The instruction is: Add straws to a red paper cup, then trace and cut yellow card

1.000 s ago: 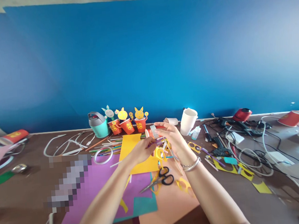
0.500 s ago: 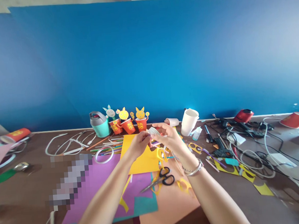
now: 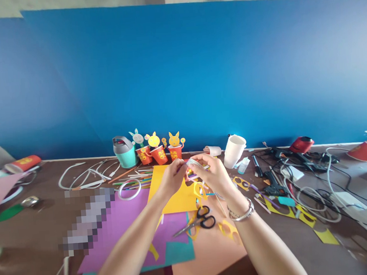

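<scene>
Fingers of the left hand (image 3: 173, 176) and right hand (image 3: 212, 171) pinch closely on a small pale sheet (image 3: 192, 162), raised above the orange-yellow paper (image 3: 165, 193), probably so both thumbs can work at its edge; the hands hide much of it. Scissors (image 3: 196, 223) lie just below, handles turned rightward, presumably parked within easy reach. Three red cups (image 3: 158, 154) stand in a row by the blue wall (image 3: 197, 69), likely kept back from the work. They look like smooth paper, tapered, topped with flat, eared cutout faces. Purple paper (image 3: 121, 230) and peach paper (image 3: 207, 257) spread flat and matte across the counter (image 3: 30, 244), with thin yellow scraps (image 3: 225, 226) showing rounded cutouts. The white cup (image 3: 234, 151) is tall and plain; the teal bottle (image 3: 126, 157) is rounded, with a grey handle.
</scene>
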A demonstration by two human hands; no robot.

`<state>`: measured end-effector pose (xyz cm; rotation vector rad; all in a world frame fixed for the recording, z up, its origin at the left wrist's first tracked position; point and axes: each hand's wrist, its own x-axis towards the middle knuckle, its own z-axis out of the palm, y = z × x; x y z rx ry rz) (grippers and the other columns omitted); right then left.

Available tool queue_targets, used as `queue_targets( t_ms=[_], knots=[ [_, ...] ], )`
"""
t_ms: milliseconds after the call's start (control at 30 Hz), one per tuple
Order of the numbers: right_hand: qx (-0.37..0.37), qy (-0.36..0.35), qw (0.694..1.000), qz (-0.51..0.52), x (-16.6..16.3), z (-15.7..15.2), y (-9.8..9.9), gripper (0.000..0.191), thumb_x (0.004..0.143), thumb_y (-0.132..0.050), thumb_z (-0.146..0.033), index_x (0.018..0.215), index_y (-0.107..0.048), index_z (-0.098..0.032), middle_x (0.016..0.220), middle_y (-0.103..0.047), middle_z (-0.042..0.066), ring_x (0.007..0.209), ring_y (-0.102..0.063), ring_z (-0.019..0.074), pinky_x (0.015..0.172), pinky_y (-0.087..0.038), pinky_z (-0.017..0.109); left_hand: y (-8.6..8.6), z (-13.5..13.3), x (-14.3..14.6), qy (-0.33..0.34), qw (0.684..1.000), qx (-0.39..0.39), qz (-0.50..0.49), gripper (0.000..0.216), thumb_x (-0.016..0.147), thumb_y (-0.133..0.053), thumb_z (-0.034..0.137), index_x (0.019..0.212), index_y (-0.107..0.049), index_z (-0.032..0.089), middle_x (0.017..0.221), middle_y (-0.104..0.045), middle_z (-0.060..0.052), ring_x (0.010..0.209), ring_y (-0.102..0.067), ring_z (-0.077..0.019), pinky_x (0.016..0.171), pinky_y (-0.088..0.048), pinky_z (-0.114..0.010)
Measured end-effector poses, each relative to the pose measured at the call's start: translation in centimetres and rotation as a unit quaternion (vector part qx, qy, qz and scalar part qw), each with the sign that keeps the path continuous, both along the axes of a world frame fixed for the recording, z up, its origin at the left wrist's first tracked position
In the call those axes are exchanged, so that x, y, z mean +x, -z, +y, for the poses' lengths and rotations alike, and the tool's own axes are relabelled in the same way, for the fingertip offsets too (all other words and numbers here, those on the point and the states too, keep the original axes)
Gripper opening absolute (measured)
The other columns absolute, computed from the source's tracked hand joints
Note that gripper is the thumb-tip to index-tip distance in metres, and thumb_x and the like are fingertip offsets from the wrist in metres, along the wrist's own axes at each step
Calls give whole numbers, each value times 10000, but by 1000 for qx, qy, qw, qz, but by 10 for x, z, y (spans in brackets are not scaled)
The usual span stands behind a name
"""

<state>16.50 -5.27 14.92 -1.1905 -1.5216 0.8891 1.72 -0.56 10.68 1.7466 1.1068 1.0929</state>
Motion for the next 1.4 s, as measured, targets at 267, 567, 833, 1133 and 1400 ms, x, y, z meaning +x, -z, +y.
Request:
queue_targets(
  t_ms=[267,567,833,1133,1400],
  knots=[
    [-7,28,999,20,-4,-3,0,299,808,-618,-407,981,-675,-169,836,-707,53,552,-644,140,471,-495,220,-2,-4,-1,-58,993,32,97,157,855,-446,284,730,-509,213,600,-591,40,572,-563,-135,531,-325,-220],
    [22,27,999,30,-3,-3,0,325,808,-609,-428,960,-702,-156,759,-687,43,648,-632,153,560,-537,247,-8,-5,-6,-92,978,75,170,173,893,-423,293,766,-515,219,649,-588,27,591,-544,-146,561,-309,-237],
    [25,19,999,-19,4,1,0,288,813,-597,-365,995,-701,-168,810,-693,57,706,-650,178,611,-541,266,-2,4,-7,-34,997,45,53,236,884,-442,341,726,-533,191,604,-581,13,586,-536,-140,561,-350,-232],
    [65,60,990,-111,9,4,1,220,794,-607,-316,930,-713,-181,872,-712,62,757,-656,190,641,-503,259,-4,5,-5,8,998,-42,-55,243,836,-509,401,757,-558,176,562,-565,32,461,-420,-90,490,-303,-222],
    [98,80,977,-172,9,4,-1,160,784,-607,-298,849,-724,-210,783,-716,50,773,-646,211,716,-482,307,-12,0,-5,31,988,-112,-98,240,762,-541,408,795,-546,170,567,-568,32,418,-317,-59,425,-211,-213]
  ],
)
